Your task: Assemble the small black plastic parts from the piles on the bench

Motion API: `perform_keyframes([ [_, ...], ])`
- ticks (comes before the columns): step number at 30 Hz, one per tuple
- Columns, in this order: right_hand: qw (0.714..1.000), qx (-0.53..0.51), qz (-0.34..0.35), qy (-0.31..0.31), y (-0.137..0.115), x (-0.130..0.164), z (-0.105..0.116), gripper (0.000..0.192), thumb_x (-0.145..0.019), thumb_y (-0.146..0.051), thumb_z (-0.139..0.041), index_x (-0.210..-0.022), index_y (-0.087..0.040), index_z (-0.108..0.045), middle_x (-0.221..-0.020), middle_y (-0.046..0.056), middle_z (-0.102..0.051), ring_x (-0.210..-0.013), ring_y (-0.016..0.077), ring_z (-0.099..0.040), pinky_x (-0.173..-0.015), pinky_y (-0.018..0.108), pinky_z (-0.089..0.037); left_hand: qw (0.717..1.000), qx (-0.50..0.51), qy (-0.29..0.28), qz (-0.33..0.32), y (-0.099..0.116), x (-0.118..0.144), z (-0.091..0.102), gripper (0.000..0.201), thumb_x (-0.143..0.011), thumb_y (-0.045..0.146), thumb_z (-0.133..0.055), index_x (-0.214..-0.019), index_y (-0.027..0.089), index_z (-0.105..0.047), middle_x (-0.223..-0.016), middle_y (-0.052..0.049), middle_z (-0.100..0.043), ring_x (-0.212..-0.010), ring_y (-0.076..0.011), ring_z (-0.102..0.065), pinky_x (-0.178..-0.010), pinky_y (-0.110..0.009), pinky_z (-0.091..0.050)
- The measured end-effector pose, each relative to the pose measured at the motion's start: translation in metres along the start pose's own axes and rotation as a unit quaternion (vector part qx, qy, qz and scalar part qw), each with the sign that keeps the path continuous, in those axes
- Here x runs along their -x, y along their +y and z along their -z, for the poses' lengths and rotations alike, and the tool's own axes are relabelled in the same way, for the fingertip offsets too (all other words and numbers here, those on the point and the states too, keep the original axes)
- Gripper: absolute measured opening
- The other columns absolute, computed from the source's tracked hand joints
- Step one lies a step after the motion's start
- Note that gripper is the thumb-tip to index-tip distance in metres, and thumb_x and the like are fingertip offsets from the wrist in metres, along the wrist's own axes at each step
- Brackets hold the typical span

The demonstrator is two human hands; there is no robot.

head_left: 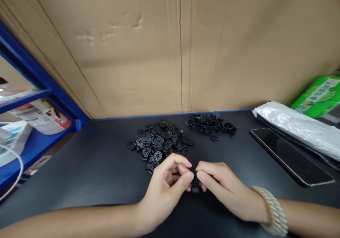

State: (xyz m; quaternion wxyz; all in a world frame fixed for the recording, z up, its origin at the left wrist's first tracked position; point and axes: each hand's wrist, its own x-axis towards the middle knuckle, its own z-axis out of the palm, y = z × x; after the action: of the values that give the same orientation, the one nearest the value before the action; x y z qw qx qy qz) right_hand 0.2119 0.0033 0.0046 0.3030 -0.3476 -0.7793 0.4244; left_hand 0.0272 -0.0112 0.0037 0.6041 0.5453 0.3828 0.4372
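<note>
My left hand (166, 188) and my right hand (225, 190) meet at the middle of a black table (92, 167), fingertips pinched together on a small black plastic part (195, 183). Most of that part is hidden by my fingers. Just beyond my left hand lies a large pile of black round slotted plastic parts (159, 144). A smaller pile of similar black parts (211, 124) lies farther back and to the right. My right wrist wears a cream coiled band (273, 209).
A dark phone (290, 156) lies face up at the right, next to a clear plastic bag (300, 126) and a green packet (320, 96). A cardboard wall (170, 50) stands behind the table. Blue shelving (39, 89) with boxes stands at the left.
</note>
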Motion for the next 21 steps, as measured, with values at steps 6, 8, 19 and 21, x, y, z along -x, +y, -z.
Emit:
perform_keyframes([
  [6, 1.0, 0.021, 0.012, 0.011, -0.001, 0.001, -0.004, 0.034, -0.099, -0.029, -0.039, -0.067, -0.019, -0.045, -0.061, -0.004, -0.047, -0.057, 0.0101, -0.044, -0.056, 0.022, -0.034, 1.0, -0.026, 0.001, -0.011, 0.003, -0.003, 0.0, 0.014, -0.086, 0.029, -0.066, -0.086, 0.017, -0.058, -0.068, 0.003, -0.052, -0.061, -0.0091, -0.051, -0.057, -0.019, -0.043],
  [8, 1.0, 0.024, 0.011, 0.01, -0.002, 0.001, -0.005, 0.034, -0.099, -0.029, -0.039, -0.066, -0.019, -0.044, -0.06, -0.004, -0.046, -0.056, 0.0101, -0.042, -0.056, 0.022, -0.033, 0.999, -0.042, -0.003, -0.014, 0.003, -0.002, 0.0, 0.015, -0.086, 0.03, -0.065, -0.088, 0.017, -0.058, -0.065, 0.004, -0.049, -0.06, -0.0088, -0.047, -0.055, -0.018, -0.041],
  [19, 0.994, 0.032, -0.03, 0.101, 0.006, -0.029, 0.014, 0.039, -0.096, -0.036, -0.04, -0.062, -0.02, -0.044, -0.06, -0.002, -0.047, -0.057, 0.0121, -0.043, -0.054, 0.024, -0.034, 0.95, -0.256, -0.177, -0.02, 0.003, 0.011, -0.008, 0.024, -0.079, 0.018, -0.059, -0.064, 0.019, -0.041, -0.057, 0.004, -0.045, -0.053, -0.0093, -0.043, -0.052, -0.02, -0.034],
  [21, 0.994, 0.045, -0.02, 0.093, 0.007, -0.046, 0.013, 0.039, -0.096, -0.036, -0.041, -0.061, -0.019, -0.044, -0.059, -0.002, -0.048, -0.057, 0.012, -0.045, -0.055, 0.024, -0.035, 0.94, -0.262, -0.217, -0.025, 0.004, 0.011, -0.009, 0.024, -0.077, 0.017, -0.06, -0.063, 0.019, -0.041, -0.057, 0.004, -0.045, -0.052, -0.009, -0.043, -0.05, -0.019, -0.034],
])
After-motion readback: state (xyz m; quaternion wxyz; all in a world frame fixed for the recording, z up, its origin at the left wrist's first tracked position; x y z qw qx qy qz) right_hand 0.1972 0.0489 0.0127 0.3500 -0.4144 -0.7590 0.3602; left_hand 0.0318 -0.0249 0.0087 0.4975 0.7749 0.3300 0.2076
